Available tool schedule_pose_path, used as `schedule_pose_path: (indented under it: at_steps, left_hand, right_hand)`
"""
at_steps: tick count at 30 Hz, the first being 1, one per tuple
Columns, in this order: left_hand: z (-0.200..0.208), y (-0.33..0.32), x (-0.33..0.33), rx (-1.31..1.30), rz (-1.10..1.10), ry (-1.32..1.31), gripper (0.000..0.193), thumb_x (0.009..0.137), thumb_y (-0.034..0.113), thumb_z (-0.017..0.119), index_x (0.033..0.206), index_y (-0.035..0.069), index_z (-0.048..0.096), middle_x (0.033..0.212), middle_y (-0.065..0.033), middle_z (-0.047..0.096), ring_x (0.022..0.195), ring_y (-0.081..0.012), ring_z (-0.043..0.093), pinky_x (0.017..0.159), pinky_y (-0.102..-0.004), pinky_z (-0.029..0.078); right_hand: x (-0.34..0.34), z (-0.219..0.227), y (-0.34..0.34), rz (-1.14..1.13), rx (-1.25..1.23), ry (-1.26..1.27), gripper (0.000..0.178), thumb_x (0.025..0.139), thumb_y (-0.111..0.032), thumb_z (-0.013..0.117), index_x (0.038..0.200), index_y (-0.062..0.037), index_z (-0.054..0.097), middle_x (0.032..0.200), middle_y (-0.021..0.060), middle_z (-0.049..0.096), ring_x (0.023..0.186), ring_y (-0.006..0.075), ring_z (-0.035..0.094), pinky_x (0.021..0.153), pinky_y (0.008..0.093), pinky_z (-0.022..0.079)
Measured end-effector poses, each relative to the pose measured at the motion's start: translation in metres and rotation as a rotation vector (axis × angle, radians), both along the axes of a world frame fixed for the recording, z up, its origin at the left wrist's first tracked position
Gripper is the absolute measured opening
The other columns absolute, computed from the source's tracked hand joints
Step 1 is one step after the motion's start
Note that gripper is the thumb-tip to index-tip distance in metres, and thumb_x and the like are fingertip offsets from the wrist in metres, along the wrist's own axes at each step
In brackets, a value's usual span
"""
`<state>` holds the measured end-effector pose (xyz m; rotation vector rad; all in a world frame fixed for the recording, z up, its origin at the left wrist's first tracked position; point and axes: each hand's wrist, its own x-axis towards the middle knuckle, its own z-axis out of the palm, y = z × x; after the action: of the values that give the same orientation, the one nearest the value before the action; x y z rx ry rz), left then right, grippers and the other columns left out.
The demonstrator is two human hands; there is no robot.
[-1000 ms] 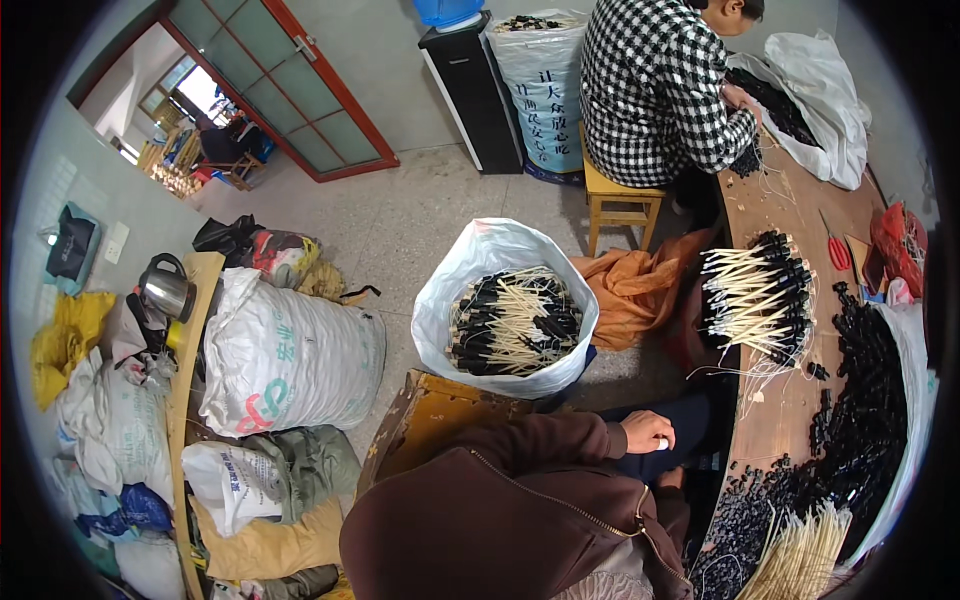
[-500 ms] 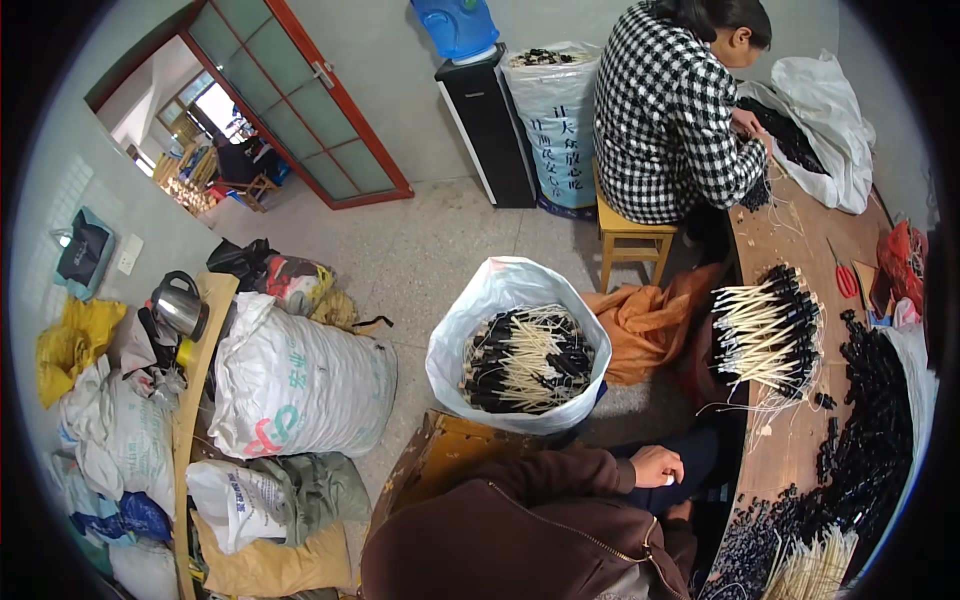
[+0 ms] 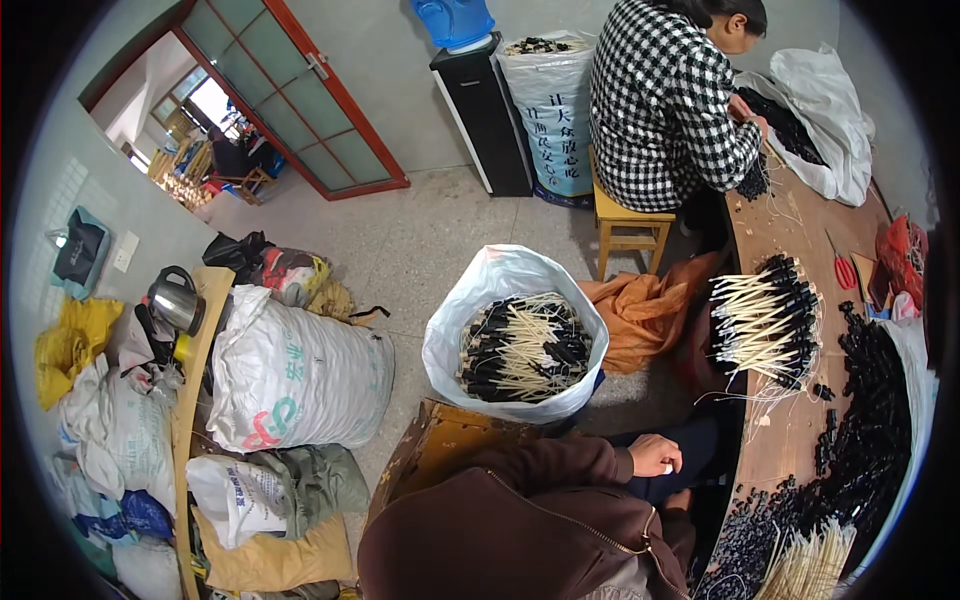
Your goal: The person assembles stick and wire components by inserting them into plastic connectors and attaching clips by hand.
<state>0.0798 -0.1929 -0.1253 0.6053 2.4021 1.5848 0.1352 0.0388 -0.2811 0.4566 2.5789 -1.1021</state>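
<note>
My left hand (image 3: 653, 455) rests over my dark-trousered lap, its fingers curled in. A small white bit shows at the fingertips, too small to name. Just below it, my right hand (image 3: 680, 499) shows only in part beside the brown sleeve, and its fingers are hidden. On the brown table (image 3: 775, 440) to the right lies a stack of thin pale sticks with black ends (image 3: 765, 320) and loose strings. Small black plastic pieces (image 3: 865, 400) are heaped along the table's right side. A bundle of pale sticks (image 3: 810, 560) lies at the near end.
A white sack (image 3: 440, 345) of similar black-ended sticks stands beyond my lap. An orange cloth (image 3: 640, 320) lies beside it. Across the table's far end, a co-worker in a checked coat (image 3: 655, 105) sits on a wooden stool (image 3: 632, 215). Red scissors (image 3: 846, 272) lie on the table.
The whole view has shifted slightly, with most things a little higher in the picture. Both my hands keep the same place and pose.
</note>
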Motion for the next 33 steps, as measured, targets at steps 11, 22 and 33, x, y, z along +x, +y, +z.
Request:
schedule_pose_path:
  at_steps: [11,22,33]
  left_hand:
    - [0.014,-0.017,-0.006,0.177,0.036,-0.124,0.014,0.076,0.004,0.065,0.089,0.008,0.071,0.085,-0.0077,0.068,0.075,-0.0163,0.067,0.069,-0.0284,0.052]
    - [0.054,0.011,-0.051,0.459,-0.109,-0.254,0.024,0.083,-0.004,0.056,0.106,0.0,0.063,0.095,-0.002,0.063,0.089,-0.0091,0.059,0.08,-0.0232,0.047]
    - [0.113,0.068,-0.207,-0.308,0.28,0.749,0.034,0.064,0.005,0.066,0.091,0.025,0.072,0.099,0.0035,0.058,0.098,-0.0225,0.052,0.085,-0.04,0.038]
  right_hand:
    - [-0.001,0.043,-0.042,-0.126,0.159,0.194,0.023,0.077,-0.012,0.063,0.096,0.0026,0.063,0.094,0.0268,0.064,0.092,0.0433,0.061,0.081,0.0441,0.049]
    - [0.051,0.103,-0.028,-0.199,0.164,0.174,0.019,0.08,-0.015,0.064,0.091,0.0001,0.06,0.081,0.0219,0.064,0.081,0.0411,0.062,0.069,0.0449,0.049]
    - [0.068,0.222,-0.048,-0.211,-0.159,0.16,0.03,0.081,-0.019,0.066,0.107,-0.0026,0.065,0.078,0.0144,0.067,0.073,0.0297,0.066,0.065,0.0357,0.051]
